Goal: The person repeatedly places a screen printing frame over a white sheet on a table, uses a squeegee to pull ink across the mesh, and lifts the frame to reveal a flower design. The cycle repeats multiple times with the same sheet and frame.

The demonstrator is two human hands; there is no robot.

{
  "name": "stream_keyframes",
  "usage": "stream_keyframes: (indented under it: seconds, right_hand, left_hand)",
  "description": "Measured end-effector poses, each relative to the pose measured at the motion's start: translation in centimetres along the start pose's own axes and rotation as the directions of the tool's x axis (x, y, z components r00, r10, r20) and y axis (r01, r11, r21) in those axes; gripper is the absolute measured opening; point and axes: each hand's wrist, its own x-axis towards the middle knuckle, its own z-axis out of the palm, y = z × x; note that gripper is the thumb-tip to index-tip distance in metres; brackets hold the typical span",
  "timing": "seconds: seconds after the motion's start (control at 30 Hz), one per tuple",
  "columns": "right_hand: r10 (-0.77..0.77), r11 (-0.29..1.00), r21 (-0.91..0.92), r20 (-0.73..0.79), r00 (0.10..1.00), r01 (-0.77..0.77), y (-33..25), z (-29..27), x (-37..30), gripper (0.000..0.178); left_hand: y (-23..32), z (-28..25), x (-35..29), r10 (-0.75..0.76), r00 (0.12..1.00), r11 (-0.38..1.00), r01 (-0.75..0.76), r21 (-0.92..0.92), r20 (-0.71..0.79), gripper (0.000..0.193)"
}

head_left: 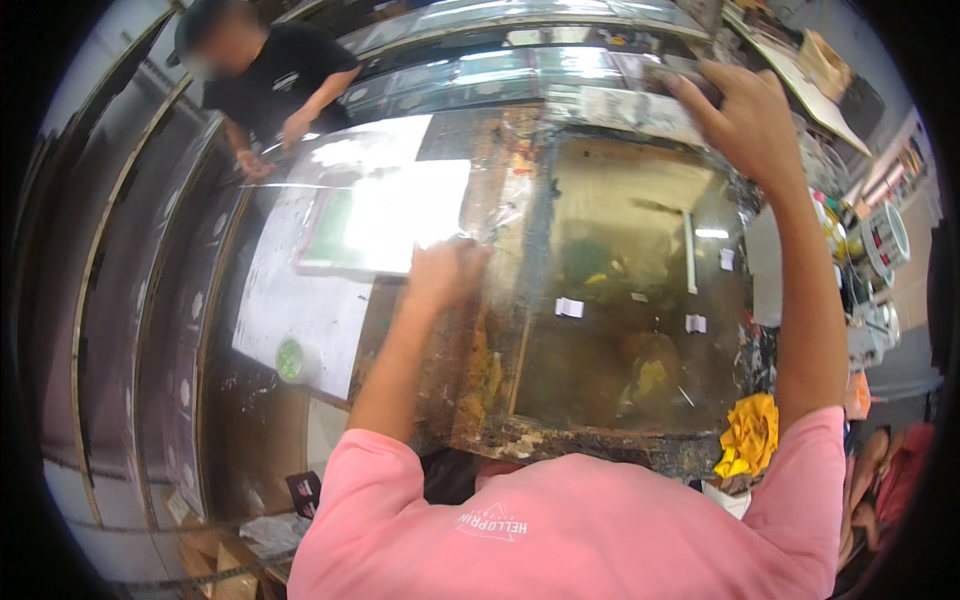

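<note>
My left hand (447, 272) is closed at the near right corner of a glossy clear plastic sheet (400, 205), which reflects bright light. Motion blurs its fingers, and the exact hold is hard to see. Under the sheet lies a white board (290, 305) on the worn worktable. My right hand (748, 112) reaches over the far right corner of a framed screen (640, 345). Its fingers are curled round a grey-brown block-like handle (682, 84), mostly covered by the hand. Small white paper tabs (569, 308) lie on the screen.
Across the table a co-worker in a dark shirt (275, 80) has both hands by the sheet's far left edge. A yellow cloth (750, 435) hangs at the near right corner. Paint tubs (885, 238) stand on the right. Racks with clear sheets (500, 72) run behind and left.
</note>
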Motion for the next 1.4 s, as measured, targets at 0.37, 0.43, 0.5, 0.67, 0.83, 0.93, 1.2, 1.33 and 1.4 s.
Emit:
stream_keyframes:
  seconds: [0.37,0.43,0.5,0.67,0.83,0.93,1.2,1.33,1.4]
  right_hand:
    - [-0.016,0.994,0.106,0.026,1.0,0.013,0.3,-0.5,-0.3,0.062]
    - [0.002,0.992,0.129,0.066,0.998,-0.011,0.4,-0.7,-0.1,0.063]
    - [0.006,0.993,0.118,0.038,0.999,-0.01,0.4,-0.5,0.3,0.067]
    - [0.006,0.993,0.114,0.035,0.999,-0.01,0.6,-0.3,0.9,0.071]
    - [0.055,0.997,0.047,0.094,0.994,-0.06,-0.1,-1.5,1.3,0.072]
    - [0.037,0.988,0.142,0.165,0.986,-0.061,0.4,-2.1,1.5,0.072]
    - [0.04,0.998,0.055,0.082,0.996,-0.044,0.3,-0.2,1.3,0.07]
    - [0.04,0.996,0.078,0.047,0.998,-0.044,-0.2,-0.3,0.2,0.068]
    - [0.041,0.995,0.088,0.017,0.999,-0.042,-0.7,0.0,-1.5,0.066]
  left_hand:
    - [23.1,11.0,-1.3,0.527,0.845,0.848,-0.53,-0.007,-0.09,0.124]
    - [25.4,11.4,-1.5,0.525,0.846,0.847,-0.53,-0.044,-0.092,0.124]
    - [26.7,11.7,-1.8,0.539,0.836,0.838,-0.545,-0.041,-0.104,0.125]
    - [27.6,12.3,-2.3,0.549,0.827,0.831,-0.556,-0.03,-0.119,0.123]
    - [27.7,12.1,-2.4,0.588,0.795,0.802,-0.597,-0.023,-0.15,0.119]
    - [27.6,12.1,-2.4,0.597,0.785,0.791,-0.61,-0.039,-0.164,0.118]
    - [27.2,13.2,-2.7,0.604,0.752,0.76,-0.643,-0.093,-0.266,0.114]
    - [25.4,8.8,-2.5,0.489,0.78,0.757,-0.602,-0.253,-0.391,0.101]
    - [22.5,4.7,-1.4,0.107,0.926,0.656,-0.339,-0.675,-0.362,0.085]
